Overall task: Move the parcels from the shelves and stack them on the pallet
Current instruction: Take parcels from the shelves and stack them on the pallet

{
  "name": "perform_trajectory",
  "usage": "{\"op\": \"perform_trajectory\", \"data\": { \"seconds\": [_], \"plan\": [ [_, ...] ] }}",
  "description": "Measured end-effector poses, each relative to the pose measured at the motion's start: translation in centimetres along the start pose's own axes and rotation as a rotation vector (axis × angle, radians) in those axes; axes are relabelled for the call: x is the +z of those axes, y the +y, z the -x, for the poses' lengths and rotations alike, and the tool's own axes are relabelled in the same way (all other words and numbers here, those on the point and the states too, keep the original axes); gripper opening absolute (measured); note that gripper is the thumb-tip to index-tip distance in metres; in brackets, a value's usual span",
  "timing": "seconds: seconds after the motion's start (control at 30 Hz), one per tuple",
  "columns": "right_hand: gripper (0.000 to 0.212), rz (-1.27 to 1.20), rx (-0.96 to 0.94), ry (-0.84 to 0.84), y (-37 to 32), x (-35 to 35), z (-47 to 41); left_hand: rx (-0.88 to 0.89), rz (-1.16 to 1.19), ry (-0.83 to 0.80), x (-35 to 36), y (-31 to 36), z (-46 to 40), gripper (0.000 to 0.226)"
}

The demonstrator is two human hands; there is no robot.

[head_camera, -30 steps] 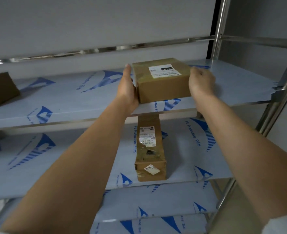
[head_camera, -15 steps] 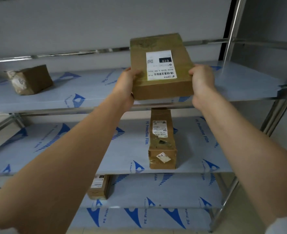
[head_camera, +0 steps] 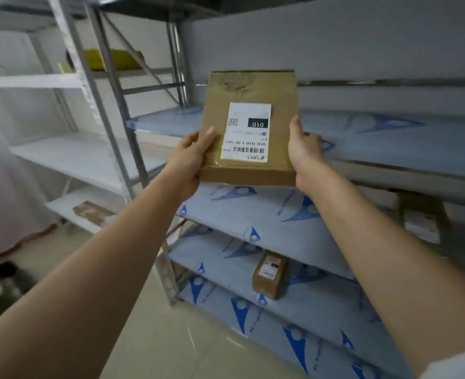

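While both arms are reaching forward, the left hand (head_camera: 191, 155) and the right hand (head_camera: 303, 151) are gripping a flat brown parcel (head_camera: 249, 127) between them, each thumb lying on the top face and the fingers curling under the side edges. The parcel is being held in the air, clear of any shelf, tilted with its white shipping label (head_camera: 246, 131) facing the camera, the print upside down and showing a barcode and the number 010. Behind and to the right of it a metal rack (head_camera: 168, 269) is standing, its shelves wrapped in pale blue protective film (head_camera: 389, 143) with dark blue markings. A small brown box (head_camera: 269, 274) with a label is lying on a lower shelf, well below the held parcel, and another brown box (head_camera: 422, 217) is sitting at the right on the shelf under the top one, blurred. To the left a second rack with white shelves (head_camera: 81, 157) is standing against the wall; a yellow packet (head_camera: 113, 60) is resting on a high shelf there and a flat brown parcel (head_camera: 94, 213) is lying on a low one. The upright post of the metal rack is standing between the two racks, below the left forearm. The pale tiled floor (head_camera: 176, 348) is showing beneath the arms, and something dark and blurred is lying at the far left edge, too unclear to name.
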State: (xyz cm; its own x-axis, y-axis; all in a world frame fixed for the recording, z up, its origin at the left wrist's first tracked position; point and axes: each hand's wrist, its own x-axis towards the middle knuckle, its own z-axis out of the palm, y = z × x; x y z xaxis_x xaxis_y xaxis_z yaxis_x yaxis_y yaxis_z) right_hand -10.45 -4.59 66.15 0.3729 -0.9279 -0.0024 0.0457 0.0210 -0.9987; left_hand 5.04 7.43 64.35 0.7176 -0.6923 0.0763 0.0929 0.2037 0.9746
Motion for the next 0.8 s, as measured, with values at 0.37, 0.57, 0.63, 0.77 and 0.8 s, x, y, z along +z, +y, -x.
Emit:
{"op": "perform_trajectory", "data": {
  "seconds": [0.37,0.57,0.63,0.77,0.8],
  "plan": [
    [0.049,0.21,-0.09,-0.538,6.8,30.5,14.0,-0.091,-0.216,0.531,-30.7,4.5,12.7,0.049],
    [0.055,0.165,-0.007,-0.87,8.8,42.7,21.0,-0.034,-0.195,0.869,-42.3,5.7,17.9,0.068],
    [0.051,0.142,0.032,-0.973,9.5,46.7,22.6,-0.021,-0.185,0.954,-46.1,6.4,18.9,0.058],
    [0.037,0.142,0.114,-1.19,11.0,54.6,25.0,0.003,-0.184,1.13,-53.9,7.5,19.7,0.061],
    [0.04,0.151,0.128,-1.242,11.5,56.5,25.6,-0.018,-0.171,1.161,-55.7,7.5,19.7,0.07]
  ]
}}
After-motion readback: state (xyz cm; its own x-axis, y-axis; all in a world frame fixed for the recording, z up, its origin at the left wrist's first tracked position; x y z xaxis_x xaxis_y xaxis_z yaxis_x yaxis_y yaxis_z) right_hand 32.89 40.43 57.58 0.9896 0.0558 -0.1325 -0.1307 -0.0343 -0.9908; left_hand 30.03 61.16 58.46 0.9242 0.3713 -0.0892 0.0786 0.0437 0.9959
